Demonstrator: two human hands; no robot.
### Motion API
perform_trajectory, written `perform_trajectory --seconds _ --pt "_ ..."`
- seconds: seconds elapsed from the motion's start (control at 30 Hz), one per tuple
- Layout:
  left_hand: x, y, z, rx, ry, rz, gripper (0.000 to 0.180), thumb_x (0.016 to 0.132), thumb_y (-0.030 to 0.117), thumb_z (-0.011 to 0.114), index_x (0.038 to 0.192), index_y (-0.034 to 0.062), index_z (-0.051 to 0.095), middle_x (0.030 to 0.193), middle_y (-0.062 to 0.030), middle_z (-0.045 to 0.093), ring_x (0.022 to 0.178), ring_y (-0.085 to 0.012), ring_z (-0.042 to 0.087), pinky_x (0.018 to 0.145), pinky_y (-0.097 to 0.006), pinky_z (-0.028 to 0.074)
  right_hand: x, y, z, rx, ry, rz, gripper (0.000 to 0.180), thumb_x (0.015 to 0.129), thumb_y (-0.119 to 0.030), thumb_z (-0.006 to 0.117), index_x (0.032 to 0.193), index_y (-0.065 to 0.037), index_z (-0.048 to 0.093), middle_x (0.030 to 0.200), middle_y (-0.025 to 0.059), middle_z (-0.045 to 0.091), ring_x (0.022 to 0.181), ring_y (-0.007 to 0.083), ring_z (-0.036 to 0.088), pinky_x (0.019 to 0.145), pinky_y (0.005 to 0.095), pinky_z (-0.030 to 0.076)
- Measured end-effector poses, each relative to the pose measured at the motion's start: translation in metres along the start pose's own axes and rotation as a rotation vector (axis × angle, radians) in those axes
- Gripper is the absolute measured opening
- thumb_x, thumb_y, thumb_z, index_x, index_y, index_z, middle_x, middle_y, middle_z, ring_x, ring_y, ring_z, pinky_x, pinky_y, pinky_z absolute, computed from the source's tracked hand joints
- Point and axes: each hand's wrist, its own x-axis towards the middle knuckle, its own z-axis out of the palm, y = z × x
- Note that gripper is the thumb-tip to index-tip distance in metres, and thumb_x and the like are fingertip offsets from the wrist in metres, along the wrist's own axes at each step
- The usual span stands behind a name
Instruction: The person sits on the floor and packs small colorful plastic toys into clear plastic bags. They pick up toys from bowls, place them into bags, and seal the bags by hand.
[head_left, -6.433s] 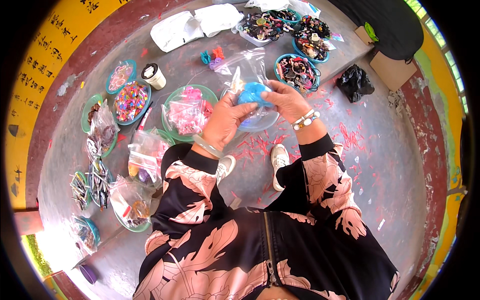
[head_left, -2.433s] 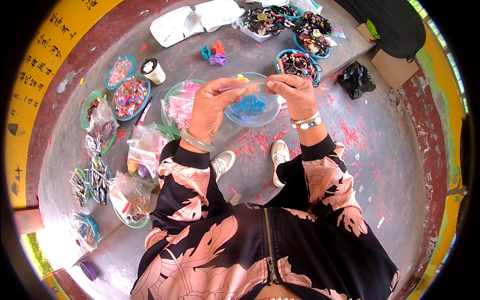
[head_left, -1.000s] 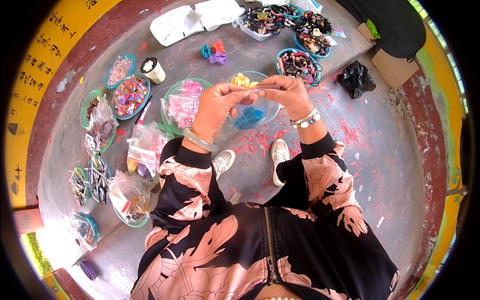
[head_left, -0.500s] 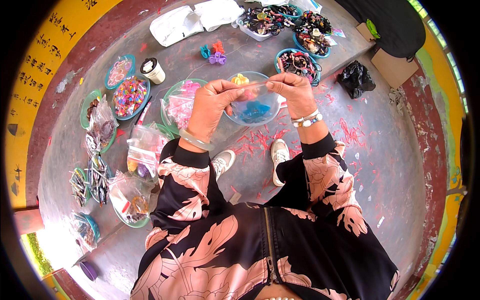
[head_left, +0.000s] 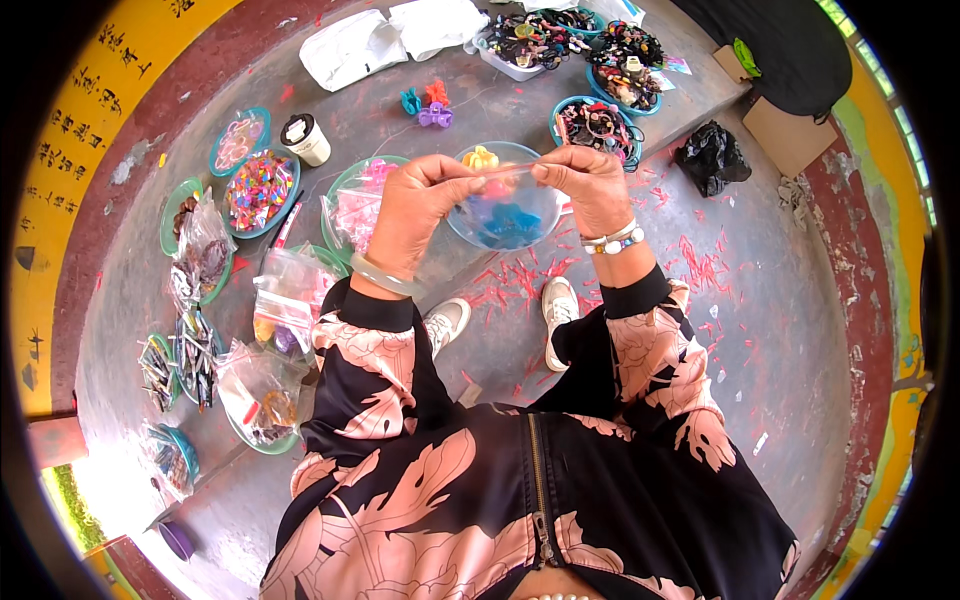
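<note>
On grey concrete floor (head_left: pixel 790 330) strewn with red bits (head_left: pixel 520 284), near yellow wall (head_left: pixel 75 190), plastic bowls sit around. Green bowl (head_left: pixel 328 222): pink bagged items (head_left: pixel 358 215). Blue bowl (head_left: pixel 262 235): multicoloured pieces (head_left: pixel 260 188). Clear bowl (head_left: pixel 552 230): yellow item (head_left: pixel 480 158). Above it, left hand (head_left: pixel 425 200) and right hand (head_left: pixel 588 188) grips pinch clear bag (head_left: pixel 510 172) by its edge; blue item (head_left: pixel 510 227) below, bag or bowl unclear.

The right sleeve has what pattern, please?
The right sleeve shows pink leaf-like shapes on black, best in the head view.
</note>
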Motion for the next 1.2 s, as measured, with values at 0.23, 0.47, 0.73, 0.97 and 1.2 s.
perform_trajectory --seconds 0.23,0.47,0.73,0.97,1.2 --pt "0.005 -0.007 0.008 0.794 -0.048 0.538 0.018 0.069 0.012 0.07 0.086 0.0071 0.066 0.091 -0.007 0.063 0.097 -0.0208 0.053 0.082 -0.032 0.042 0.001 0.006 0.002 -0.45 -0.092 -0.153 0.008 0.069 -0.002 0.068 0.077 -0.001 0.067 0.072 0.0055 0.063 0.066 0.009 0.057 0.059 0.0219 0.044" --pt "0.006 -0.016 0.009 0.787 -0.116 0.532 0.013 0.07 0.01 0.067 0.083 0.0059 0.067 0.085 -0.0068 0.062 0.091 -0.0205 0.054 0.08 -0.031 0.042 0.0 0.011 0.005 -0.457 -0.122 -0.143 0.007 0.069 -0.003 0.068 0.076 -0.001 0.067 0.072 0.0045 0.064 0.065 0.0084 0.057 0.059 0.0223 0.044" --pt "0.0 -0.009 0.01 0.618 -0.103 0.342 0.01 0.071 0.007 0.066 0.08 0.003 0.067 0.08 -0.0069 0.061 0.086 -0.0174 0.054 0.074 -0.028 0.042 0.0 0.007 0.007 -0.422 -0.2 -0.128 0.007 0.071 -0.003 0.068 0.078 -0.001 0.067 0.073 0.0043 0.064 0.067 0.008 0.057 0.061 0.022 0.046" --pt "0.0 -0.009 0.007 0.494 -0.036 0.202 0.009 0.072 0.006 0.066 0.078 -0.0004 0.066 0.078 -0.0043 0.061 0.077 -0.0114 0.054 0.067 -0.024 0.042 0.001 0.013 0.002 -0.223 -0.127 -0.011 0.01 0.073 -0.003 0.066 0.083 0.0 0.067 0.077 0.0031 0.064 0.069 0.0086 0.057 0.064 0.0219 0.046" --pt "0.0 -0.008 0.005 0.423 -0.066 0.099 0.009 0.073 0.006 0.067 0.078 -0.0009 0.065 0.075 -0.0009 0.059 0.07 -0.007 0.053 0.063 -0.021 0.04 0.001 0.011 0.002 -0.243 -0.132 -0.035 0.01 0.075 -0.007 0.066 0.083 -0.001 0.067 0.078 0.0036 0.063 0.071 0.0082 0.056 0.065 0.0205 0.045"
